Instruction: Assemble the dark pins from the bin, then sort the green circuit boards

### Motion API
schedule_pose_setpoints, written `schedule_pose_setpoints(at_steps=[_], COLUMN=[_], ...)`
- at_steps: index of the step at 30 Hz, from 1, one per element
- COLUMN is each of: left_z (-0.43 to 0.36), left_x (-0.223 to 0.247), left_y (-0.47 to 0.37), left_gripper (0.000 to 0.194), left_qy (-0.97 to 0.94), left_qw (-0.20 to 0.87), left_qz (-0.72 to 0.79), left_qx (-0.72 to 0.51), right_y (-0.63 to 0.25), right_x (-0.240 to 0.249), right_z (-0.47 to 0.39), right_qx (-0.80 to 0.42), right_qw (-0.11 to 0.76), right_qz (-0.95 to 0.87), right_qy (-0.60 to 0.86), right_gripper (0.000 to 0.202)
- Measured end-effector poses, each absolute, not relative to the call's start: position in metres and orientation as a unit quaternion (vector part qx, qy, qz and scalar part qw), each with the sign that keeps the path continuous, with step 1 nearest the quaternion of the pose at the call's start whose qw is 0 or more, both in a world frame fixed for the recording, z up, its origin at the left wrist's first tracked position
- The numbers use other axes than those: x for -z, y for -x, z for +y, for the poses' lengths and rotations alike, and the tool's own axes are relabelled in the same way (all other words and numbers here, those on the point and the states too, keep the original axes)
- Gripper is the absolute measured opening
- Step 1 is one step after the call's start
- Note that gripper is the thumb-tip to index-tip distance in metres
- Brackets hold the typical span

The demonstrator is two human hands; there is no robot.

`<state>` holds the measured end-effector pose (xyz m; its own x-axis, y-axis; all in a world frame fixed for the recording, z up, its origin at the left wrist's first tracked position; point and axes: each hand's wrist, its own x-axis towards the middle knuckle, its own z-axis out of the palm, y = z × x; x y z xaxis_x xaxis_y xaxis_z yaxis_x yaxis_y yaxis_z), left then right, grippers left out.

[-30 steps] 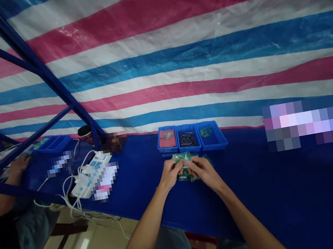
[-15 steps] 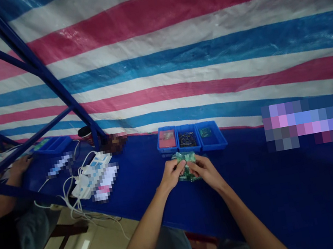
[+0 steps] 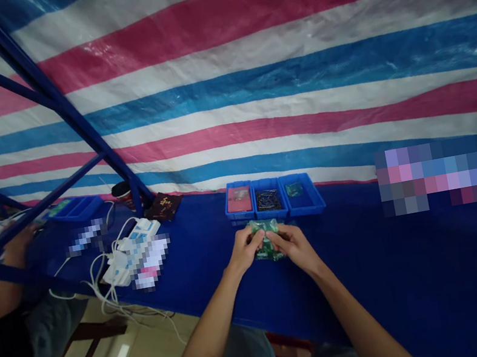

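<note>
A green plastic packet (image 3: 269,253) is held between both hands just in front of the blue trays. My left hand (image 3: 247,249) pinches its left side with thumb and fingers. On the right side, my right hand (image 3: 291,244) grips the same packet, thumbs close together. Behind it, the left blue tray (image 3: 242,217) has a pink item (image 3: 238,199) inside. Dark metal pieces (image 3: 269,200) fill much of the middle tray. The right tray (image 3: 311,197) holds a small green packet (image 3: 294,190).
On the left lie a white power strip (image 3: 120,267) with tangled cables, a dark brown packet (image 3: 164,206) and a cup (image 3: 122,193). A blue metal frame (image 3: 75,118) rises there. Another person's arm (image 3: 6,275) reaches over the far left. Pixelated items sit at right.
The green packet has shifted very slightly in my hands. At the far left, the other person's hands and arm have moved a little.
</note>
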<state>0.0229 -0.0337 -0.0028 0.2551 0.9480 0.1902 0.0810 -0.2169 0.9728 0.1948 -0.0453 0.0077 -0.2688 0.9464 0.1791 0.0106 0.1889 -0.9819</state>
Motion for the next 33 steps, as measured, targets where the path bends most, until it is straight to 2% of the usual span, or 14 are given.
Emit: schedule_pose_setpoints(at_steps=[8,15,18,26,33], left_z=[-0.0333,-0.0362,-0.0366,-0.0340,-0.0366], left_x=[-0.0019,0.0000,-0.0017,-0.0038,0.0016], left_y=[-0.0221,-0.0217,-0.0239,-0.0250,-0.0232], left_gripper=[0.052,0.047,0.052,0.058,0.050], left_qy=[-0.623,-0.626,-0.637,-0.673,-0.660], left_qw=[0.477,0.483,0.481,0.435,0.430], left_qz=[0.407,0.415,0.410,0.408,0.426], left_qx=[-0.468,-0.450,-0.442,-0.438,-0.445], right_y=[-0.1899,-0.1912,-0.1928,-0.1914,-0.1952], right_x=[-0.0088,-0.0023,-0.0001,-0.0055,-0.0071], right_z=[-0.0468,-0.0456,-0.0439,-0.0458,-0.0437], right_qx=[-0.492,-0.443,-0.436,-0.515,-0.512], right_qw=[0.442,0.461,0.466,0.441,0.446], right_qz=[-0.639,-0.657,-0.655,-0.630,-0.632], right_qy=[0.392,0.399,0.405,0.379,0.373], right_gripper=[0.038,0.046,0.045,0.041,0.042])
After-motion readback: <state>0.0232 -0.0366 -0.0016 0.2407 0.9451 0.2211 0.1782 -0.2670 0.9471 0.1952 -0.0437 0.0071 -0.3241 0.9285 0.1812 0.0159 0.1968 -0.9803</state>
